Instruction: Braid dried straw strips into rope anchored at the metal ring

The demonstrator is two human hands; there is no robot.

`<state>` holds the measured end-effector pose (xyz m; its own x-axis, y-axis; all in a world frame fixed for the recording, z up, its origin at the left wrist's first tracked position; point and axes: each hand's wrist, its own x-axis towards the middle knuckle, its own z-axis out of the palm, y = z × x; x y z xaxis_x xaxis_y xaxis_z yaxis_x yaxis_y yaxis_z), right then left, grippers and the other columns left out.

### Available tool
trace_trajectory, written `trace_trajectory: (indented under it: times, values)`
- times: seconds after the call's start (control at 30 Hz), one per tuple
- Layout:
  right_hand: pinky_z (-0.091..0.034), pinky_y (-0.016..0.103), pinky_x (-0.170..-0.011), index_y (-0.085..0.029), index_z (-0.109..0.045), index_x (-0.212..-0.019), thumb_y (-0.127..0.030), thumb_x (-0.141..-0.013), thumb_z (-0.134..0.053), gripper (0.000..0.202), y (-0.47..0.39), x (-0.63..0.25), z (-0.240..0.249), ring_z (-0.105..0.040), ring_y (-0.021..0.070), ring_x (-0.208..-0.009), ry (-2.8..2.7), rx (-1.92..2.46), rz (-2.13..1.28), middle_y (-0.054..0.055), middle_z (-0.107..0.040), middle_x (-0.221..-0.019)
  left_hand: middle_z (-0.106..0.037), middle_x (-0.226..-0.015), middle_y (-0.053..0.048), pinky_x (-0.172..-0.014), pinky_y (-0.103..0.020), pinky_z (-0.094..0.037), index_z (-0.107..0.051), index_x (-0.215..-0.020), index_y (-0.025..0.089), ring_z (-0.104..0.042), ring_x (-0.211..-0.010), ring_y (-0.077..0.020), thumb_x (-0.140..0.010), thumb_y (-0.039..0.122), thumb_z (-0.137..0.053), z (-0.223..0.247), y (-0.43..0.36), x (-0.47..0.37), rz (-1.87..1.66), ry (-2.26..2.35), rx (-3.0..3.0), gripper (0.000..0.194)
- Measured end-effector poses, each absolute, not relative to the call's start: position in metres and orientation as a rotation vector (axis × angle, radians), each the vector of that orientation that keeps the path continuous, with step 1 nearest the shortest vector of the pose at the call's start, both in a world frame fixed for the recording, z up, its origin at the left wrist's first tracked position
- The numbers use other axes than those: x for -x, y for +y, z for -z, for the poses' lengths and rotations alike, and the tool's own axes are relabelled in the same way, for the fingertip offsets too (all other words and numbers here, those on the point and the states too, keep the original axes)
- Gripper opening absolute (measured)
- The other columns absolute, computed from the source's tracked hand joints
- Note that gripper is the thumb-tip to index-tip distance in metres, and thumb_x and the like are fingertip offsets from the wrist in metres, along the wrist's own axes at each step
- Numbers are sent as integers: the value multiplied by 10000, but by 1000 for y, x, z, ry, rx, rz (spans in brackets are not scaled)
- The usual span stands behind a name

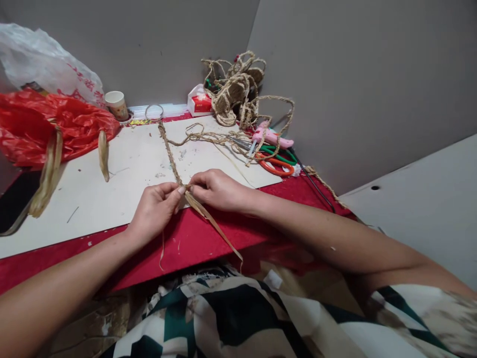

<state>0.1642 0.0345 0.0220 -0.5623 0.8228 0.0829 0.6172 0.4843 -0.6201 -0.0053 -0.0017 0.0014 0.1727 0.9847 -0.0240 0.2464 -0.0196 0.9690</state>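
Clamps the lower end of the braided cord between thumb and forefinger of the left hand, at the near edge of the white board, and pinches a thin strand just beside it between closed fingertips of the right hand (above loose fibre tails, limp over the red cloth). Has, farther out, a thin ring near the cord's far end, plus scissors, a pink glue gun and tangled rope to the right, and a paper cup, a red plastic bag and a dark phone to the left.
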Motion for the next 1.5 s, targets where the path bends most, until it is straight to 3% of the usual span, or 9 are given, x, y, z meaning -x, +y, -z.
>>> trace_trajectory:
  times: [0.33,0.43,0.6,0.73,0.83,0.97,1.2,1.37,1.5]
  values:
    - [-259,206,-561,-103,-589,-693,-131,-848,-455,207,39,-166,-21,-359,68,-559,-2431,1034,-866,-29,-464,-575,-669,-719,-22,-639,-231,-418,-676,-764,138,-557,-663,-126,-849,321,-529,-1,1,8,-940,1383,-1856,250]
    - [-282,184,-530,-116,-529,-659,-125,-848,-439,210,40,-166,-22,-372,56,-526,-2326,1046,-1144,-40,-443,-562,-673,-714,-26,-648,-239,-425,-664,-733,137,-575,-667,-138,-852,311,-511,-2,1,8,-928,1402,-1910,260]
    - [-344,166,-427,-146,-471,-704,-228,-894,-447,209,43,-170,-23,-411,50,-399,-1998,1039,-1905,-51,-488,-520,-676,-698,-34,-625,-240,-425,-663,-739,136,-579,-641,-143,-864,308,-475,-2,1,8,-880,1364,-1897,283]
    - [-263,151,-330,-145,-492,-703,-138,-892,-373,223,43,-168,-18,-329,45,-306,-1693,1085,-2068,-78,-400,-426,-657,-667,-28,-601,-236,-396,-668,-749,143,-542,-600,-129,-866,314,-466,0,1,9,-870,1422,-2005,289]
    - [-193,151,-308,-136,-493,-643,-90,-857,-378,248,37,-161,-16,-251,32,-281,-1594,1115,-1943,-86,-350,-382,-562,-550,0,-542,-234,-329,-627,-662,148,-435,-514,-102,-858,319,-471,-1,1,9,-800,1553,-2170,304]
    - [-222,170,-323,-143,-500,-619,-82,-807,-398,222,25,-151,-13,-298,46,-289,-1590,1157,-1715,-74,-378,-365,-430,-484,31,-507,-231,-271,-520,-564,156,-351,-489,-88,-844,308,-468,-5,0,9,-718,1577,-2191,323]
    - [-284,200,-486,-139,-507,-575,-168,-796,-439,233,17,-152,-10,-431,72,-473,-2108,1222,-952,-15,-497,-481,-509,-577,21,-515,-209,-331,-529,-643,157,-432,-545,-97,-754,244,-498,-13,4,6,-718,1246,-1831,145]
    - [-322,259,-570,-135,-646,-760,-247,-862,-409,281,8,-152,-17,-544,145,-601,-2385,1348,-439,74,-655,-684,-461,-483,26,-445,-214,-285,-516,-556,168,-357,-442,-86,-712,164,-419,-23,1,4,-707,1188,-1597,184]
    - [-362,305,-581,-97,-649,-921,-264,-893,-377,320,-1,-147,-21,-639,242,-689,-2595,1418,-141,154,-690,-759,-399,-425,23,-420,-227,-218,-476,-461,175,-275,-414,-77,-787,260,-448,-23,1,1,-772,1214,-1544,338]
